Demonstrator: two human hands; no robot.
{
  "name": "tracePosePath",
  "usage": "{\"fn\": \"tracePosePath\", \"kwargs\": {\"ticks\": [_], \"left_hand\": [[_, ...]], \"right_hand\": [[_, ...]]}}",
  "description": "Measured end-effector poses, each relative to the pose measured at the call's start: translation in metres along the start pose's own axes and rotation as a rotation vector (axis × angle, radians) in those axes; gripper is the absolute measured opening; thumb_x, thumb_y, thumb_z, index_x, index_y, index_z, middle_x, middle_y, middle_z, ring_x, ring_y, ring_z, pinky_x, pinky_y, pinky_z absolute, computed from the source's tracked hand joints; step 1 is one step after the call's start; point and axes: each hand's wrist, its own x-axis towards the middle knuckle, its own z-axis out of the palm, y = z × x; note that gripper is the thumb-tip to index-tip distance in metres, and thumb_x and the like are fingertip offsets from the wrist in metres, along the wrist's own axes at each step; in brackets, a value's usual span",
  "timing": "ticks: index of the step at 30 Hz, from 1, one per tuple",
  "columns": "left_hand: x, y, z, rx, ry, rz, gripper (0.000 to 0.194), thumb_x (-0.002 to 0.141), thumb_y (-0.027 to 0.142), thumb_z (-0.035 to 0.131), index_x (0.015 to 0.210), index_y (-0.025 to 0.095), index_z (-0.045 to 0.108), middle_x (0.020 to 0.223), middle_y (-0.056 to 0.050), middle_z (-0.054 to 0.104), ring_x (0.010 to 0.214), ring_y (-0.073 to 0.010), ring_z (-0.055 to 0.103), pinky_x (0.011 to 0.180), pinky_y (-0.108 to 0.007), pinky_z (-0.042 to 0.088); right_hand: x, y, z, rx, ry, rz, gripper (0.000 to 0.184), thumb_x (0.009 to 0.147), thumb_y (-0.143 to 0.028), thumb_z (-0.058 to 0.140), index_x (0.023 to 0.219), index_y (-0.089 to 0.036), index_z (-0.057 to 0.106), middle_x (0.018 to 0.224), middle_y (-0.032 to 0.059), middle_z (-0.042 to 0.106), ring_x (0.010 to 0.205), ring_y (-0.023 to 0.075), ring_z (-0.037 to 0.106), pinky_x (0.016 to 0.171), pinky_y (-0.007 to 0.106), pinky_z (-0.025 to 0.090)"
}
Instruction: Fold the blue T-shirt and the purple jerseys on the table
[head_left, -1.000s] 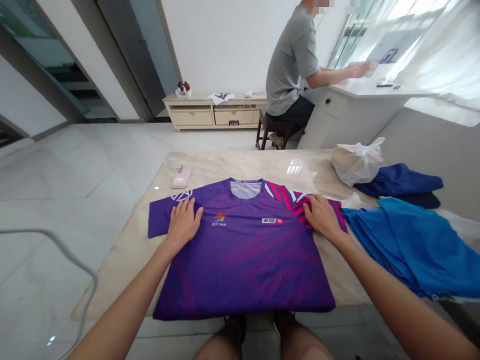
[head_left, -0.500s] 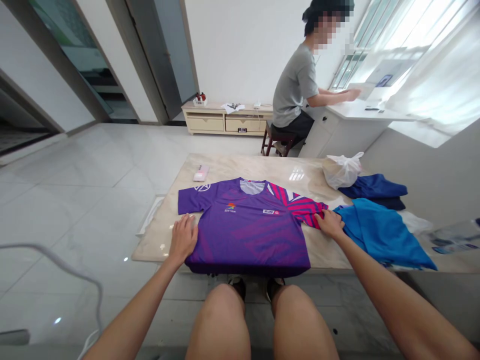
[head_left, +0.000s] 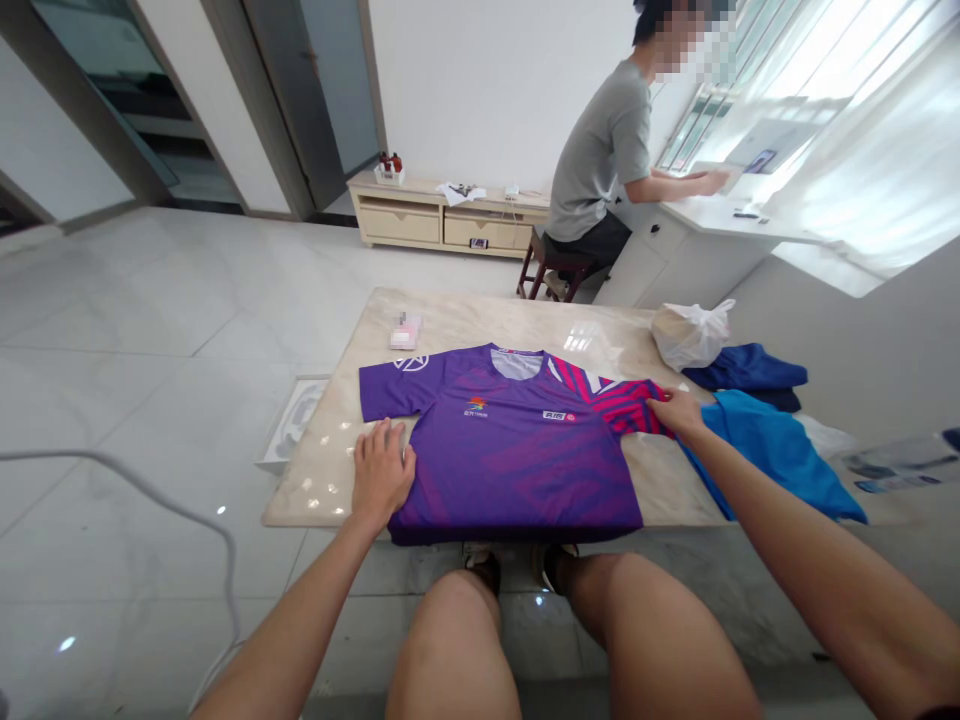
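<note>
A purple jersey (head_left: 510, 460) with a pink-striped right sleeve lies flat, front up, on a beige marble table (head_left: 480, 320). Its hem hangs at the table's near edge. My left hand (head_left: 382, 472) rests flat with fingers spread on the jersey's lower left side edge. My right hand (head_left: 677, 411) sits at the tip of the striped right sleeve, fingers curled onto the cloth.
Right of the jersey lie a bright blue garment (head_left: 772, 455), a dark blue garment (head_left: 746, 368) and a white plastic bag (head_left: 690, 335). A small pink item (head_left: 406, 331) sits at the table's far left. A person in a grey shirt (head_left: 607, 150) sits on a stool at a white desk behind. My bare knees are below the table edge.
My left hand slid from the chest beside the left sleeve down to the jersey's lower left edge. My right hand moved outward to the sleeve tip. The view pulled back from the table.
</note>
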Motion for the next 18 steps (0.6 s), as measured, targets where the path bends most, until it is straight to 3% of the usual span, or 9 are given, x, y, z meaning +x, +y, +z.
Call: {"fn": "tracePosePath", "kwargs": {"ticks": [3, 5, 8, 10, 13, 16, 18], "left_hand": [[0.0, 0.001, -0.002, -0.012, -0.003, 0.014, 0.055, 0.107, 0.034, 0.04, 0.152, 0.012, 0.062, 0.165, -0.022, 0.056, 0.157, -0.0358, 0.048, 0.135, -0.058, 0.029], [-0.001, -0.001, -0.001, -0.009, 0.018, 0.031, 0.055, 0.107, 0.035, 0.04, 0.151, 0.012, 0.062, 0.164, -0.023, 0.056, 0.155, -0.0366, 0.049, 0.134, -0.058, 0.031], [0.0, -0.004, 0.002, 0.002, 0.07, 0.042, 0.054, 0.107, 0.036, 0.04, 0.15, 0.013, 0.063, 0.162, -0.023, 0.058, 0.152, -0.037, 0.052, 0.133, -0.058, 0.032], [0.001, -0.005, 0.003, -0.002, 0.079, 0.047, 0.053, 0.107, 0.037, 0.04, 0.149, 0.013, 0.064, 0.162, -0.023, 0.058, 0.151, -0.0369, 0.053, 0.133, -0.057, 0.032], [0.002, -0.005, 0.003, -0.015, 0.06, 0.054, 0.053, 0.107, 0.037, 0.041, 0.15, 0.013, 0.063, 0.162, -0.022, 0.058, 0.151, -0.0364, 0.053, 0.133, -0.056, 0.032], [0.002, -0.005, 0.003, -0.024, 0.055, 0.041, 0.053, 0.107, 0.036, 0.042, 0.15, 0.013, 0.063, 0.162, -0.022, 0.058, 0.151, -0.0364, 0.053, 0.133, -0.056, 0.032], [0.002, -0.007, 0.004, -0.029, 0.053, 0.033, 0.053, 0.107, 0.036, 0.043, 0.15, 0.014, 0.063, 0.163, -0.022, 0.057, 0.153, -0.0363, 0.051, 0.133, -0.056, 0.031]], "right_hand": [[-0.017, -0.055, -0.016, -0.113, 0.054, -0.176, 0.036, 0.092, -0.02, 0.069, 0.123, -0.007, 0.081, 0.119, 0.0214, 0.082, 0.119, 0.0365, 0.076, 0.107, 0.044, 0.056], [-0.042, -0.101, -0.014, -0.088, 0.023, -0.325, 0.04, 0.097, -0.02, 0.065, 0.133, -0.008, 0.077, 0.124, 0.02, 0.081, 0.12, 0.0342, 0.076, 0.109, 0.042, 0.055], [-0.086, -0.166, 0.008, 0.079, -0.211, -0.59, 0.045, 0.102, -0.023, 0.064, 0.146, -0.014, 0.068, 0.129, 0.0139, 0.081, 0.106, 0.0254, 0.079, 0.102, 0.036, 0.059], [-0.108, -0.189, 0.023, 0.214, -0.358, -0.718, 0.048, 0.107, -0.027, 0.059, 0.154, -0.018, 0.061, 0.133, 0.0109, 0.08, 0.094, 0.019, 0.08, 0.098, 0.033, 0.061], [-0.121, -0.173, 0.031, 0.305, -0.367, -0.736, 0.047, 0.11, -0.027, 0.049, 0.156, -0.019, 0.056, 0.133, 0.0106, 0.079, 0.093, 0.0181, 0.081, 0.096, 0.033, 0.063], [-0.116, -0.1, 0.029, 0.161, -0.245, -0.684, 0.048, 0.109, -0.028, 0.046, 0.153, -0.016, 0.06, 0.135, 0.0153, 0.078, 0.117, 0.0272, 0.077, 0.107, 0.043, 0.06], [-0.112, -0.041, 0.032, -0.01, -0.137, -0.609, 0.053, 0.107, -0.029, 0.045, 0.154, -0.009, 0.06, 0.15, 0.0219, 0.069, 0.14, 0.0328, 0.066, 0.122, 0.05, 0.05]]}}
